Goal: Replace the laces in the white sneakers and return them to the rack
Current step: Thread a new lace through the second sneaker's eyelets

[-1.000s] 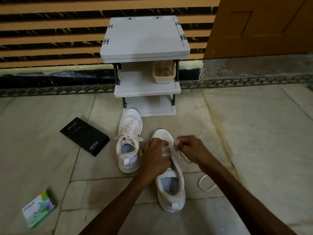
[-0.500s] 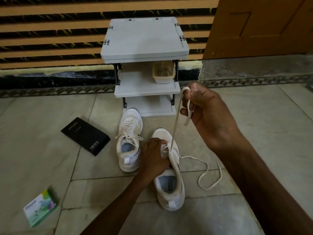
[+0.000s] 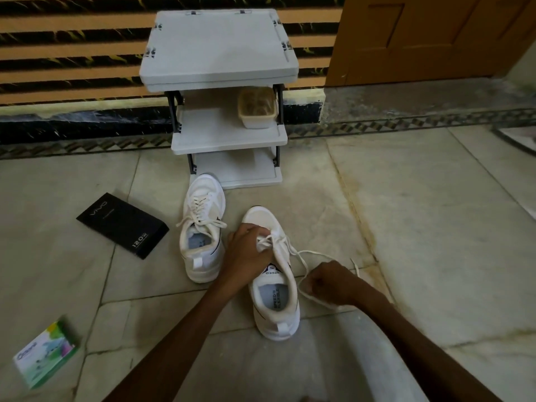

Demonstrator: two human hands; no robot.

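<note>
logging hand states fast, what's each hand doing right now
Left hand: grips the near white sneaker over its laces.
Right hand: closed, pinching the loose lace beside that sneaker.

Pale marble floor [image 3: 435, 227] fills the lower frame. Across the top runs a tan-and-black striped wall [image 3: 72, 42] with black skirting [image 3: 87, 123]; a wooden door [image 3: 435, 39] stands upper right, a grey rack [image 3: 217, 44] top centre.

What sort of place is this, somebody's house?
Most likely a home entryway or hallway: a small grey shoe rack stands against the wall, a wooden door is beside it, and white sneakers sit on the stone-tiled floor in front of it.
</note>
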